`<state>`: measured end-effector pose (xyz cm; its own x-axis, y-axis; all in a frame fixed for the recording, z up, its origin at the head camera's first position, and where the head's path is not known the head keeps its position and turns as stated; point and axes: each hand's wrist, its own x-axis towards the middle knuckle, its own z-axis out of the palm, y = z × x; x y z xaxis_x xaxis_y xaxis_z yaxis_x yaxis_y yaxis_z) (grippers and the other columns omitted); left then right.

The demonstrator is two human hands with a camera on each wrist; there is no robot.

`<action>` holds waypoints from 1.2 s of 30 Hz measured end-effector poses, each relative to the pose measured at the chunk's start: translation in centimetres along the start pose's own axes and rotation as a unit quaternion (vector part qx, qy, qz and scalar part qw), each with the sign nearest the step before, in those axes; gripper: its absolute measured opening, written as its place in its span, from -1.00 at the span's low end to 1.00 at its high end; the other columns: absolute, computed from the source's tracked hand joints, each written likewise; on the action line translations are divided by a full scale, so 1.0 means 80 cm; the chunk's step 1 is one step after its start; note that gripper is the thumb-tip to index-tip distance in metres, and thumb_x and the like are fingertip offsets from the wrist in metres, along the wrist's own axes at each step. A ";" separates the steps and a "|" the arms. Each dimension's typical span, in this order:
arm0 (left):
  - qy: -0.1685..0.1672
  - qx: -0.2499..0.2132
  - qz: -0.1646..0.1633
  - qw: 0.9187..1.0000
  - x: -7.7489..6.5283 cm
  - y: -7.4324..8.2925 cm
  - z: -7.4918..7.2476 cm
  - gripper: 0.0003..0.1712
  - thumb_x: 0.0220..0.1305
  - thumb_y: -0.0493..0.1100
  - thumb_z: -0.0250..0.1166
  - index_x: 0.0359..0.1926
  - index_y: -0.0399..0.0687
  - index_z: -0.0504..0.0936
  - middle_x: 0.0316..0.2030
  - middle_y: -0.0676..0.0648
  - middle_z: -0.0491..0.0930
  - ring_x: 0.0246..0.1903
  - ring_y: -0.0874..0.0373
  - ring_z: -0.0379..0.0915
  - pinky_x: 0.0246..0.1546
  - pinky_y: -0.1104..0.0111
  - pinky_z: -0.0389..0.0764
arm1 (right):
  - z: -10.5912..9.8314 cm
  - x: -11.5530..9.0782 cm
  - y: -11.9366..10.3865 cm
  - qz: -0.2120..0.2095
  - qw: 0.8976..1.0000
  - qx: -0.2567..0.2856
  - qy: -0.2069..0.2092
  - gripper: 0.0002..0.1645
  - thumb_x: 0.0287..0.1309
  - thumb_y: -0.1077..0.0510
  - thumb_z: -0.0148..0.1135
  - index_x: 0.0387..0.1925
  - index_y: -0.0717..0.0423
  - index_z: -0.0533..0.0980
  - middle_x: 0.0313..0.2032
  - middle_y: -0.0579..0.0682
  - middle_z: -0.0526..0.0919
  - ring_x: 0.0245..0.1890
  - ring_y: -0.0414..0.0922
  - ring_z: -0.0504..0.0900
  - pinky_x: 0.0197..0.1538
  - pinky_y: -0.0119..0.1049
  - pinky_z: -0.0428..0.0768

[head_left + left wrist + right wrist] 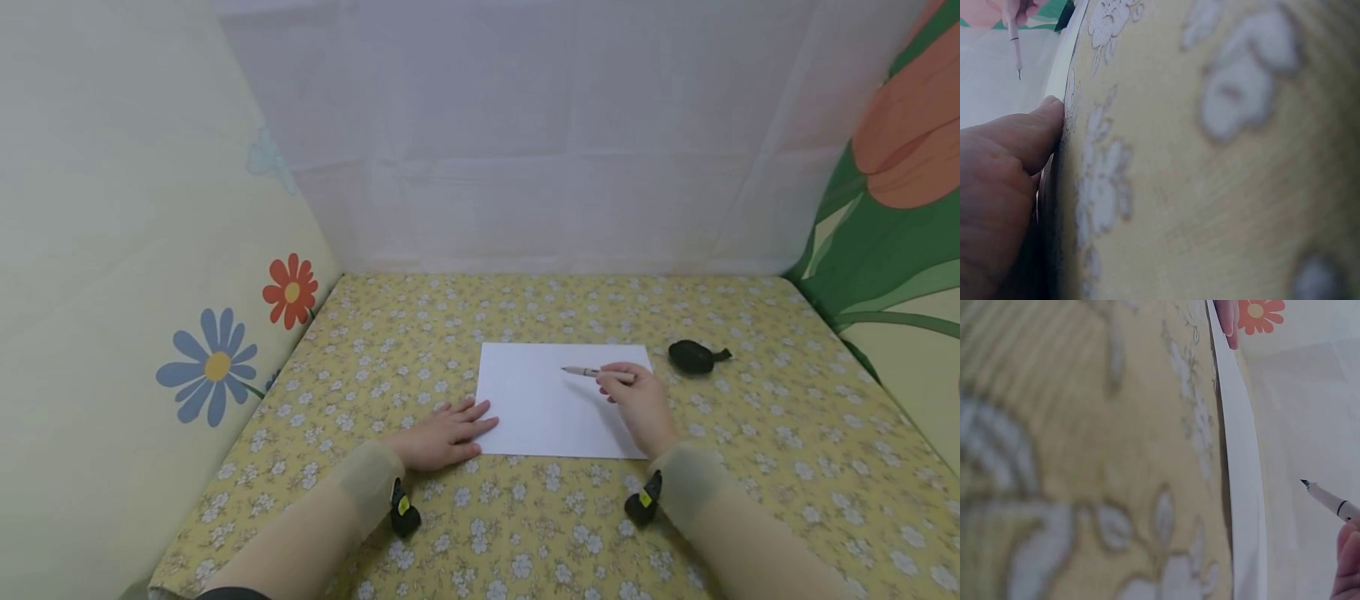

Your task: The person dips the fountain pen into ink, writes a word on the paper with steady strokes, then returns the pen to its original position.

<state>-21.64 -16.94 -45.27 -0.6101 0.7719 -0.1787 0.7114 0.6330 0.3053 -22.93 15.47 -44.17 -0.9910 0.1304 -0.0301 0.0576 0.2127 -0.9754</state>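
A blank white sheet of paper [525,400] lies on the flowered cloth. My left hand [446,435] rests flat at the sheet's lower left, fingers spread, with fingertips over its left edge. Above the right part of the paper, my right hand [643,408] pinches a slim pale pen [592,372] between thumb and fingers. The pen points left, and its dark, pointed tip is uncapped and held clear of the paper, as the right wrist view shows with the pen [1329,499] at its right edge. In the left wrist view, the left thumb [1029,134] lies beside the paper's edge.
A small black rounded object with a short tail [692,357] lies right of the paper; its kind is unclear. Yellow flowered cloth [405,333] covers the table. A white sheet [562,167] hangs behind, with printed flower panels [217,367] at both sides.
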 end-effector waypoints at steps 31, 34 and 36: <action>0.001 0.001 -0.004 1.000 0.002 -0.004 0.003 -0.40 0.28 0.19 -0.26 0.30 0.25 -0.10 0.30 0.04 -0.26 0.25 0.06 -0.44 0.12 -0.01 -0.24 | 0.020 -0.002 0.001 0.020 0.997 -0.026 -0.069 -0.67 0.01 -0.01 0.17 -0.19 0.06 0.46 -0.31 0.09 0.54 -0.37 0.02 0.46 -0.36 -0.15 0.43; 0.000 0.000 -0.005 1.000 0.002 -0.003 0.002 -0.40 0.28 0.18 -0.25 0.30 0.25 -0.10 0.30 0.04 -0.26 0.25 0.05 -0.43 0.12 -0.01 -0.24 | 0.021 -0.002 0.002 0.021 0.997 -0.029 -0.069 -0.68 0.01 -0.02 0.17 -0.20 0.04 0.47 -0.31 0.07 0.54 -0.38 0.01 0.46 -0.37 -0.16 0.43; 0.000 -0.001 -0.006 1.000 0.001 -0.002 0.002 -0.40 0.28 0.18 -0.25 0.30 0.25 -0.10 0.30 0.03 -0.26 0.25 0.05 -0.43 0.12 -0.01 -0.24 | 0.021 -0.001 0.002 0.023 0.997 -0.031 -0.069 -0.68 0.01 -0.02 0.18 -0.20 0.03 0.47 -0.30 0.07 0.54 -0.38 0.00 0.46 -0.37 -0.17 0.43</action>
<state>-21.77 -16.97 -45.46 -0.6179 0.7647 -0.1830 0.7039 0.6417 0.3045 -23.03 13.86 -44.70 -0.9941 0.0086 -0.1077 0.1060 0.2689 -0.9573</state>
